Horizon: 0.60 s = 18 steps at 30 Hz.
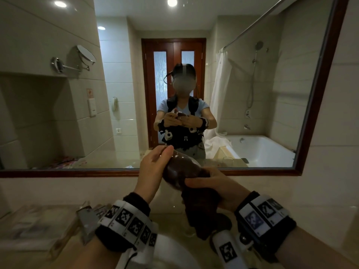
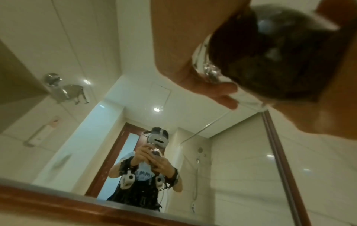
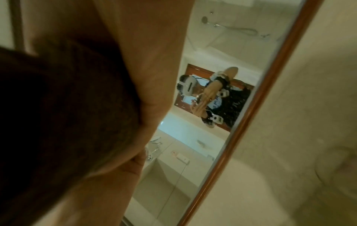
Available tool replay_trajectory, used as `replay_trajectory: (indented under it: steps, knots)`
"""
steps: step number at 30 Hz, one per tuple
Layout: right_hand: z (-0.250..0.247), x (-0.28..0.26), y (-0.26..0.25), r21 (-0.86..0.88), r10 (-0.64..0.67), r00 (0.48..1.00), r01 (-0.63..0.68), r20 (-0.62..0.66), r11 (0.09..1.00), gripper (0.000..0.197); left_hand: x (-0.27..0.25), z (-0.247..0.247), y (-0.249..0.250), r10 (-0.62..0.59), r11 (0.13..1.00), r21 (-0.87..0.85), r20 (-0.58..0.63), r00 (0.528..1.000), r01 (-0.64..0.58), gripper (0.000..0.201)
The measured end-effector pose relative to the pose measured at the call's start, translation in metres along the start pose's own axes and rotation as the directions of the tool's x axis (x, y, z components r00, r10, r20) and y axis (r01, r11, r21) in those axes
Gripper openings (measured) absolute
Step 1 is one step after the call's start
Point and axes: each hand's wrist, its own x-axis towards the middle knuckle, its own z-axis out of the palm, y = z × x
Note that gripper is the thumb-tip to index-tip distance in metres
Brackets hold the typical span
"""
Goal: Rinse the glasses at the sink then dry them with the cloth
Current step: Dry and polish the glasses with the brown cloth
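Drying under way: left hand grips glass, right hand works brown cloth inside. Other glasses: cannot tell.

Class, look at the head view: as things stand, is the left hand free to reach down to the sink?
Probably not yet. The left hand holds the glass while the right hand works the cloth into it; the sink lies below, with nothing else in the way.

Clear glossy glass; dark brown fuzzy cloth; glossy wood-framed mirror.
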Motion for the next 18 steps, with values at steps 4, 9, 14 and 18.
replay_trajectory:
  steps: [4,9,14,18]
  knots:
    - [0.001,0.015,0.006,-0.663,-0.439,0.894,0.276,-0.088,0.696,0.011,0.009,-0.009,-0.001,-0.405,0.906,-0.032,0.232,0.885,0.423,0.042]
    - [0.005,0.034,0.027,-0.925,-0.731,0.658,0.367,0.183,0.099,0.04,0.005,0.009,0.008,-0.4,0.845,-0.295,0.202,0.894,0.445,0.068]
    - [0.015,0.02,0.006,-0.572,-0.473,0.867,0.312,-0.155,0.759,0.029,0.008,0.011,-0.006,-0.237,0.874,-0.396,0.162,0.958,0.283,0.073]
    - [0.015,-0.001,-0.012,0.184,-0.136,0.99,0.141,-0.04,0.973,0.023,0.005,-0.001,-0.011,-0.189,0.739,-0.542,0.404,0.895,0.401,0.087]
